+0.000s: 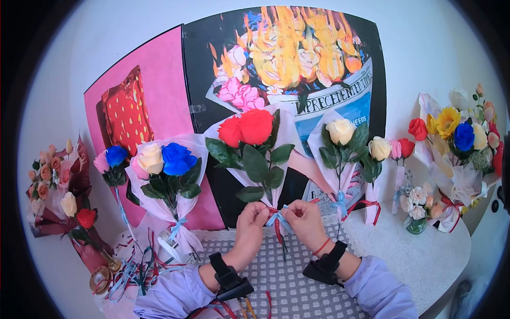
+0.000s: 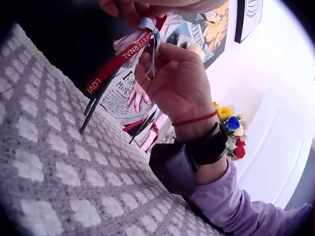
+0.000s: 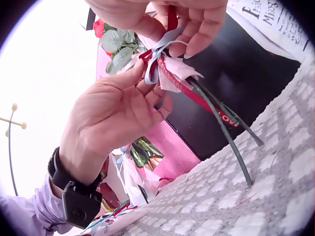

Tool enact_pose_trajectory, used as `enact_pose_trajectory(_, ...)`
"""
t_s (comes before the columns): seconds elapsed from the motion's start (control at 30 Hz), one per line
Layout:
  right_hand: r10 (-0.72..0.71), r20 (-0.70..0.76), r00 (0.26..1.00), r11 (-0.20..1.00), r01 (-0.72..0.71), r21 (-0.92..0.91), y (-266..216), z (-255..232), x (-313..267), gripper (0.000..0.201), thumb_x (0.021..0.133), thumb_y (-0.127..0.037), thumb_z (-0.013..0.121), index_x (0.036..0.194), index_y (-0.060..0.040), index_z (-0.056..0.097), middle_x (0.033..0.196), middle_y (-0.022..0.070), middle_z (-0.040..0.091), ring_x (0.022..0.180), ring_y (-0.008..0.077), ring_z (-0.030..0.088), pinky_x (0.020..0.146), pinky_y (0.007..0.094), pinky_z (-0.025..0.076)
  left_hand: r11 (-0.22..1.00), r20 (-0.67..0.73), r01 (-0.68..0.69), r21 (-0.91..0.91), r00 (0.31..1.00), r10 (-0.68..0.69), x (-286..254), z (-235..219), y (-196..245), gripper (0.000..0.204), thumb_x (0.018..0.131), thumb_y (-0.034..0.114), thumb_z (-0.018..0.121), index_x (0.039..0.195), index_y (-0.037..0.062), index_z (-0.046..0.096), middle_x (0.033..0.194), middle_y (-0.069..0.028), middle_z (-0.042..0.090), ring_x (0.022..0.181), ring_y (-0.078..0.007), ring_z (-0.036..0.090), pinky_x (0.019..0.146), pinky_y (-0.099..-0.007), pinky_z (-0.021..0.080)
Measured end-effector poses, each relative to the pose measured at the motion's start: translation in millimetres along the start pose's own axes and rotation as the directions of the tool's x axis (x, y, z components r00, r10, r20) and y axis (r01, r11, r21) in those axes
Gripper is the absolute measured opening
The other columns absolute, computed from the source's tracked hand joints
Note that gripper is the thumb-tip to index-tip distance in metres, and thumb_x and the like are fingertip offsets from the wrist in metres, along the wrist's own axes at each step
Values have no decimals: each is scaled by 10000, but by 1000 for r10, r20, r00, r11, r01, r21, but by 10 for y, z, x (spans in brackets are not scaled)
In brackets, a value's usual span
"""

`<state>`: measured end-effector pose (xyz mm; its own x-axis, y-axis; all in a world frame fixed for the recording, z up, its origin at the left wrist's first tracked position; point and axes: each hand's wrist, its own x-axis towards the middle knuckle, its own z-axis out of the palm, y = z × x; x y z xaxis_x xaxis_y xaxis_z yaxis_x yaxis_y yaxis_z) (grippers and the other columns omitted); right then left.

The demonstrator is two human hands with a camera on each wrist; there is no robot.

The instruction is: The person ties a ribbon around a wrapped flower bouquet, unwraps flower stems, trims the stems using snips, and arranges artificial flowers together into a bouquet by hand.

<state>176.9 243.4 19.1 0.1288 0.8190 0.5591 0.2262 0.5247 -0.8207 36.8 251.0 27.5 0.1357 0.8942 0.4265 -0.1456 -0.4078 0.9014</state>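
A bouquet of red roses (image 1: 256,126) in pale wrapping stands upright at the middle of the head view. Around its neck are a light blue ribbon (image 1: 278,218) and a red ribbon (image 2: 118,64) with printed letters. The left hand (image 1: 252,226) pinches ribbon at the left side of the knot, thumb against fingers. From the other side, the right hand (image 1: 306,226) pinches the blue ribbon between thumb and finger. In the right wrist view, the blue bow (image 3: 156,51) lies between both hands, and green stems (image 3: 224,128) stick out below the wrapping.
Wrapped bouquets with a blue rose (image 1: 179,158) and a cream rose (image 1: 340,131) flank the hands. Loose ribbons (image 1: 141,271) and a ribbon spool (image 1: 100,280) lie at the left. More flowers (image 1: 449,122) stand at the right. A patterned cloth (image 1: 297,282) covers the table.
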Motion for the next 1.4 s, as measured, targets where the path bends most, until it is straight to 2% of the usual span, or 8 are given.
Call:
enact_pose_trajectory(0.23,144,33,989,957,-147,251,64,52,12,147,787,-105,608,709,17,587,584,-8,550,521,32,461,465,203,361,999,12,14,53,1000,-14,34,-46,42,90,889,101,467,889,22,512,815,-28,574,742,-77,516,711,-219,410)
enact_pose_trajectory(0.43,99,106,989,948,-126,291,-38,25,1,144,820,-142,603,771,-7,585,635,-37,541,545,15,444,484,174,346,994,53,63,-86,997,-59,-51,-107,92,96,849,48,516,935,5,520,821,-19,559,746,-65,513,687,-209,420)
enact_pose_trajectory(0.47,99,109,989,948,-127,291,-56,31,-2,144,820,-142,603,771,-7,585,635,-37,541,545,15,444,484,174,346,997,109,65,-40,992,-60,-69,-115,95,98,841,38,521,934,4,520,822,-17,558,747,-63,515,688,-208,420)
enact_pose_trajectory(0.53,-91,37,995,978,82,192,-81,45,-5,172,776,-154,642,772,12,596,626,-7,554,568,39,461,512,201,380,998,163,64,5,985,-64,-81,-129,96,102,834,28,525,933,3,521,822,-15,557,749,-61,517,690,-207,420)
enact_pose_trajectory(0.73,-68,166,984,996,58,64,7,5,-1,169,741,-135,666,788,12,598,620,16,562,566,45,462,514,223,391,996,175,84,-4,981,-82,-64,-205,35,111,840,42,524,941,-2,530,847,-29,573,764,-66,532,703,-209,429)
enact_pose_trajectory(0.93,-31,187,982,998,21,51,-34,0,-2,159,758,-131,649,793,15,596,620,19,560,575,46,466,520,229,398,952,169,304,-29,940,-295,-67,-285,54,110,855,127,544,920,39,558,803,-9,593,732,-77,567,676,-216,450)
enact_pose_trajectory(1.07,-57,171,984,982,25,185,54,44,8,159,767,-132,638,808,16,594,627,24,565,580,49,477,528,234,406,971,108,184,153,973,-201,-23,-288,98,92,851,132,551,876,46,575,752,6,587,678,-54,541,609,-192,422)
enact_pose_trajectory(1.4,-5,271,962,1000,0,19,70,8,13,161,766,-130,618,829,16,601,602,64,567,552,78,507,516,261,410,811,166,-210,546,976,141,61,-266,209,148,864,121,508,814,-4,568,674,21,534,614,-44,447,567,-215,370)
